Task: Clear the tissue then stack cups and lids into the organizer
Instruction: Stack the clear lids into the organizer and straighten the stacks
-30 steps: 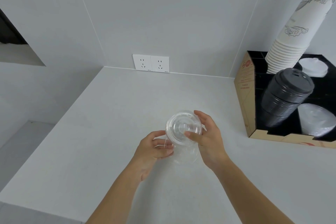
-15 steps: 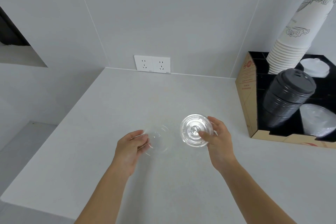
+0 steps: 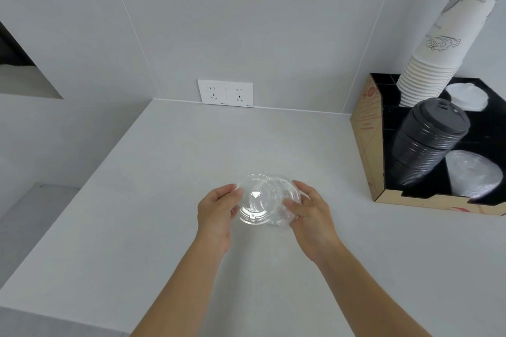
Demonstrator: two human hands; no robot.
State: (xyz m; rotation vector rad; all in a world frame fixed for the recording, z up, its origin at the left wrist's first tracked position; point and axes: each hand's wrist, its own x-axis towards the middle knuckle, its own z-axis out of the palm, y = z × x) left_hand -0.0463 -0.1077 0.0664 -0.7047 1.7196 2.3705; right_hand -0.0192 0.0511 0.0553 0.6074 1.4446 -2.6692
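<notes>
Right of hands [image 3: 267,210]: organizer [image 3: 367,131], black lids [image 3: 427,142].

The organizer [image 3: 367,128] runs off the right edge. The cup stack [image 3: 449,38] is clipped at the top right corner, its print smeared. The right lid [image 3: 287,194] sits partly behind the left lid [image 3: 256,200]; their clear rims blur together.

2 bare forearms, no sleeves (nothing worn), 2 hands [image 3: 309,213]
</notes>
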